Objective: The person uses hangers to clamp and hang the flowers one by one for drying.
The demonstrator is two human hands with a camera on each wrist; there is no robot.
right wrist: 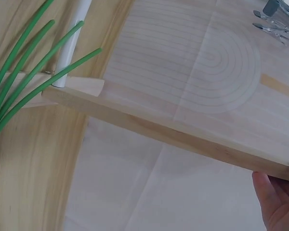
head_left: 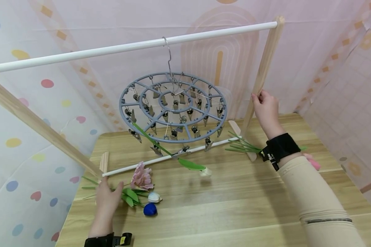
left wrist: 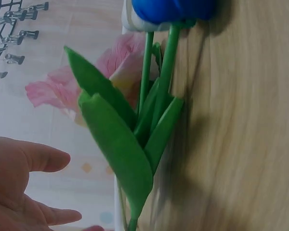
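Artificial flowers [head_left: 140, 192] lie on the wooden table [head_left: 235, 206], below and left of the round clip hanger [head_left: 173, 106]: pink bloom, white bud, blue bud [head_left: 150, 209], green stems. Left hand [head_left: 106, 199] rests on their stem ends, fingers relaxed, nothing gripped. Right hand [head_left: 266, 108] grasps the rack's wooden post [head_left: 264, 65], right of the hanger. Flowers look light, soft, floppy leaves; stems likely bendy, best pinched at the stems, not the petals
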